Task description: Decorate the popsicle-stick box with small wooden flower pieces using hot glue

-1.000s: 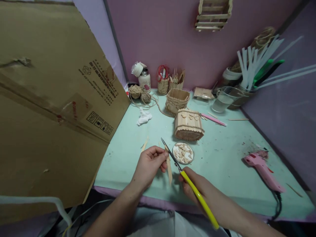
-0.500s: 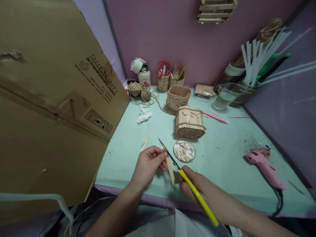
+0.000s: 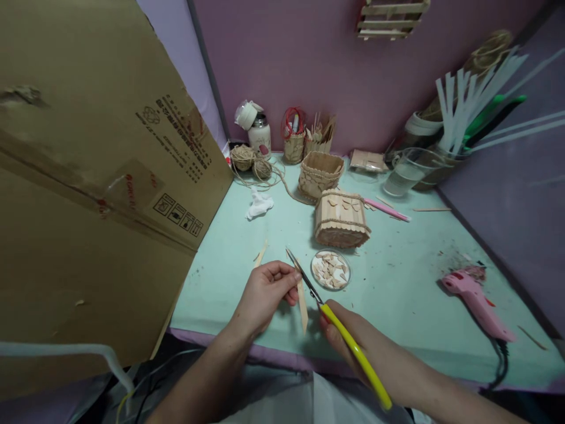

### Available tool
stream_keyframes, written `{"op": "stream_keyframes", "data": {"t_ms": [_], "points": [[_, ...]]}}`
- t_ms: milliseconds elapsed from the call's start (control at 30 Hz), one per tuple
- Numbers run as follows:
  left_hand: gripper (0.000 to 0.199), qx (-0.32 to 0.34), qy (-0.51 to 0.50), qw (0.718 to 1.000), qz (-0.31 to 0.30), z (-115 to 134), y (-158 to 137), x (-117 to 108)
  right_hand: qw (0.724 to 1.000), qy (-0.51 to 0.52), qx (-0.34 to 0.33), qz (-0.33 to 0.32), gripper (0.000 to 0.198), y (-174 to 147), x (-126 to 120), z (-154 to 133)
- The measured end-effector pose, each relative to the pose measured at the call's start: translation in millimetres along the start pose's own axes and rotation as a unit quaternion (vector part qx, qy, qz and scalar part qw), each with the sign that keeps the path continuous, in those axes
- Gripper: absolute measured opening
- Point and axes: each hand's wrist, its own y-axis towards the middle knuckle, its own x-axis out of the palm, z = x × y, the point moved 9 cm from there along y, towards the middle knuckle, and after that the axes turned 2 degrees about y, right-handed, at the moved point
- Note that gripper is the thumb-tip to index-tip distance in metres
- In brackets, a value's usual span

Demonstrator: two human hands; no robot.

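Note:
Between thumb and fingers, my left hand [image 3: 269, 291] pinches a thin wooden strip [image 3: 302, 309], whose lower end hangs down with a slanted tip. My right hand [image 3: 346, 327] is closed round scissors with yellow handles [image 3: 353, 350]. Their blades [image 3: 301, 270] point away from me and lie along the strip at my left fingertips; whether they touch the wood I cannot tell. Just beyond the scissors stands a round clear dish [image 3: 331, 270] of small wooden chips. Behind it a wooden stick box [image 3: 342, 218] trimmed with twine lies tilted on its side.
A pink glue gun [image 3: 477, 303] lies at the right. Further back are a second wooden basket [image 3: 320, 175], twine balls [image 3: 251, 163], a crumpled white tissue [image 3: 259, 204], a pink pen [image 3: 387, 209] and a clear plastic cup [image 3: 406, 172]. A large cardboard box [image 3: 97, 194] blocks the left side.
The strip's lower end has swung slightly left and turned more upright. Both hands keep nearly the same place and hold; the whole view has shifted a little.

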Motion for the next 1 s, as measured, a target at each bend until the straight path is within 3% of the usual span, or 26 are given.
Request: {"op": "stream_keyframes", "data": {"t_ms": [367, 767, 1000], "points": [[0.029, 0.002, 0.0, 1.0, 0.008, 1.4, 0.0, -0.7, 0.999, 0.014, 0.019, -0.033, 0.031, -1.5, 1.2, -6.1], [0.027, -0.009, 0.014, 1.0, -0.002, -0.2, 1.8, -1.7, 1.0, -0.006, 0.018, -0.021, 0.033, 1.0, 3.5, 0.0], [0.032, -0.026, 0.006, 1.0, -0.004, -0.7, 3.0, -2.7, 0.998, 0.046, 0.049, 0.005, 0.034, 4.9, 5.9, 3.5]]}}
